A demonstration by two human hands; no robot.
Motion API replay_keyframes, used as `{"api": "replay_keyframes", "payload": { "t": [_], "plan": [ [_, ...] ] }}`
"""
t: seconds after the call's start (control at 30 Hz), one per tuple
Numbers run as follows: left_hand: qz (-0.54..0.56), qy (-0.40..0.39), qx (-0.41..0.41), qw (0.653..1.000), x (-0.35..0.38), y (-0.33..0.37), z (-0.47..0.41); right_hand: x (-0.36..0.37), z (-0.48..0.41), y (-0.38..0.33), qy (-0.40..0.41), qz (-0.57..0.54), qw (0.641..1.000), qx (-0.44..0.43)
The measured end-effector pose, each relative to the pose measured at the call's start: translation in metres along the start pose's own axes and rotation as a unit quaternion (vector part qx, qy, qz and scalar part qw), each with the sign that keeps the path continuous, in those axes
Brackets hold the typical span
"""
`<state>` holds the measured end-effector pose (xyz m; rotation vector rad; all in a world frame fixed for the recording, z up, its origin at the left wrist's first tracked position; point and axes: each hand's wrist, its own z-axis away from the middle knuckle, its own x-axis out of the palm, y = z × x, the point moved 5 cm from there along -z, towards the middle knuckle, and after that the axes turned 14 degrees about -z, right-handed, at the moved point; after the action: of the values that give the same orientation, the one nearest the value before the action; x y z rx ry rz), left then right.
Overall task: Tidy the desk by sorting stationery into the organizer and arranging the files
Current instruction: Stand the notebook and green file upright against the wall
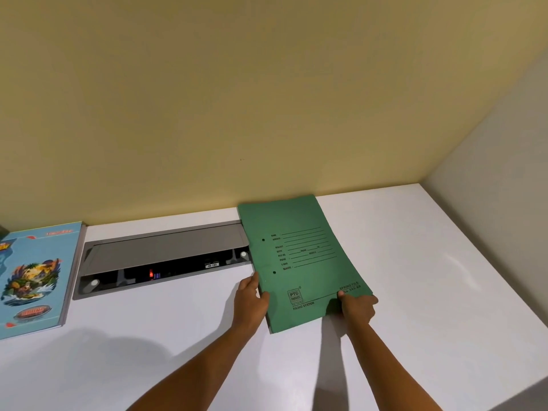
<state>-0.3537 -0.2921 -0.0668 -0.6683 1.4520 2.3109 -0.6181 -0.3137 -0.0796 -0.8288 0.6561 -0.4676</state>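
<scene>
A green spring file (299,256) with printed form lines rests on the white desk (415,277), its far edge against the yellow wall and its near end lifted a little. My left hand (250,301) grips its left edge near the lower punch hole. The lower right corner is pinched by my right hand (357,307), thumb on top. A light blue notebook (32,277) with a cartoon cover lies flat at the far left. No organizer is in view.
A grey cable flap (163,250) is set into the desk between the notebook and the file, open over a dark recess with a red light. A grey side wall (504,203) bounds the desk on the right.
</scene>
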Motion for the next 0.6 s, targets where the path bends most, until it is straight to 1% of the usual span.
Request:
{"api": "replay_keyframes", "payload": {
  "t": [0.17, 0.27, 0.4, 0.5, 0.57, 0.6],
  "plan": [
    [-0.014, -0.005, 0.006, 1.0, 0.0, -0.003, -0.005, 0.003, 0.003, -0.009, 0.009, 0.079, 0.996, -0.027],
    [-0.028, -0.013, 0.01, 0.999, 0.0, -0.003, -0.005, 0.001, 0.005, -0.01, 0.01, 0.116, 0.993, -0.017],
    [-0.035, -0.012, 0.006, 0.999, -0.007, -0.009, 0.002, -0.001, 0.015, -0.006, 0.018, 0.111, 0.994, 0.002],
    [-0.031, 0.004, -0.001, 1.0, -0.018, -0.019, 0.01, -0.001, 0.029, -0.001, 0.014, 0.115, 0.993, 0.012],
    [-0.021, 0.024, 0.0, 0.999, -0.028, -0.026, 0.017, 0.001, 0.047, 0.004, 0.009, 0.104, 0.995, -0.008],
    [-0.016, 0.032, 0.0, 0.999, -0.034, -0.03, 0.021, 0.004, 0.058, 0.006, 0.005, 0.097, 0.995, -0.036]
  ]
}}
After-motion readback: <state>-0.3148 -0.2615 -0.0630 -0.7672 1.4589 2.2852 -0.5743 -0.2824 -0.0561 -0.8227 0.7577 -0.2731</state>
